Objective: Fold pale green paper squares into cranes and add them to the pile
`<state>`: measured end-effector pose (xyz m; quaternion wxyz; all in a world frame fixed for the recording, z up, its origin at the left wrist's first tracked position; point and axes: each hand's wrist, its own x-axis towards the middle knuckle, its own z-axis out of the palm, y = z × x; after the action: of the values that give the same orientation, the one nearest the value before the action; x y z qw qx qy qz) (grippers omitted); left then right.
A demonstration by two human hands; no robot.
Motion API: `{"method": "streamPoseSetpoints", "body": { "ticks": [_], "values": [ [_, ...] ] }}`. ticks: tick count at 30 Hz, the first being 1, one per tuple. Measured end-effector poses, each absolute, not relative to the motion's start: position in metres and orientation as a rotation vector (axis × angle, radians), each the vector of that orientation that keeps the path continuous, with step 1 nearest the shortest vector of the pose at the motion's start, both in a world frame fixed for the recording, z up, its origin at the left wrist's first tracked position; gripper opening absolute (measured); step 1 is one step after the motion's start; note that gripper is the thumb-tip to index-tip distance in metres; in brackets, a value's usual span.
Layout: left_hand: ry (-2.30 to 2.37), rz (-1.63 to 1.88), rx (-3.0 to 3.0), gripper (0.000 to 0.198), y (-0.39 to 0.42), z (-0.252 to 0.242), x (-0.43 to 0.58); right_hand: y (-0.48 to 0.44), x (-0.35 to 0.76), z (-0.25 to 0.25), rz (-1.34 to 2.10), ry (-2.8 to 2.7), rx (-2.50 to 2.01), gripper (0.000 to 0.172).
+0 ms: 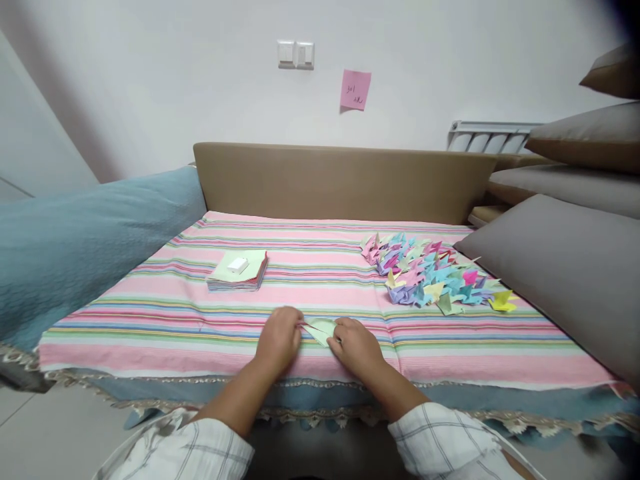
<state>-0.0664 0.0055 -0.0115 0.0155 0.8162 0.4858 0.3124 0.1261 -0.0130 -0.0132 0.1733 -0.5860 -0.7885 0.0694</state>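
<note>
A small light green folded paper [319, 331] sits between my two hands, low over the striped cloth. My left hand [281, 339] is closed at the paper's left end, with a thin dark red edge showing by the fingertips. On the right side, my right hand [356, 344] pinches the paper between thumb and fingers. My fingers hide both ends of the sheet. To the left and farther back stands a stack of square coloured paper [235, 285] with a small white box-like object [238, 265] on top. Many folded paper cranes [420, 270] in mixed colours lie at the right.
The striped cloth [165, 313] covers the seat of a sofa with a brown backrest [345, 183]. A blue-covered armrest [100, 227] bounds the left. Grey cushions [565, 267] are piled at the right. On the wall are switches [295, 55] and a pink note [355, 90].
</note>
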Motion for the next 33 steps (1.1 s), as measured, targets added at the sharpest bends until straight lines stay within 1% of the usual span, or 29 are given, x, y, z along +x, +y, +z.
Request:
{"method": "streamPoseSetpoints", "body": {
  "ticks": [1,3,5,6,12,27,33],
  "values": [
    [1.333,0.879,2.665,0.029,-0.005,-0.015,-0.062,-0.013,0.126,-0.014,0.191,-2.235,-1.658,0.018],
    [1.171,0.747,2.82,0.039,-0.024,-0.026,-0.054,-0.013,0.127,-0.015,0.174,-2.234,-1.651,0.019],
    [1.23,0.666,2.888,0.049,-0.037,-0.038,-0.048,-0.013,0.127,-0.017,0.159,-2.232,-1.645,0.019],
    [1.268,0.623,2.905,0.051,-0.04,-0.043,-0.047,-0.013,0.127,-0.018,0.154,-2.231,-1.643,0.019],
    [1.307,0.497,2.949,0.052,-0.038,-0.055,-0.049,-0.012,0.127,-0.018,0.154,-2.233,-1.638,0.019],
    [1.246,0.427,2.939,0.059,-0.036,-0.047,-0.057,-0.011,0.127,-0.018,0.175,-2.232,-1.653,0.02],
    [1.303,0.389,2.898,0.062,-0.027,-0.037,-0.068,-0.012,0.126,-0.017,0.192,-2.235,-1.647,0.019]
  ]
}}
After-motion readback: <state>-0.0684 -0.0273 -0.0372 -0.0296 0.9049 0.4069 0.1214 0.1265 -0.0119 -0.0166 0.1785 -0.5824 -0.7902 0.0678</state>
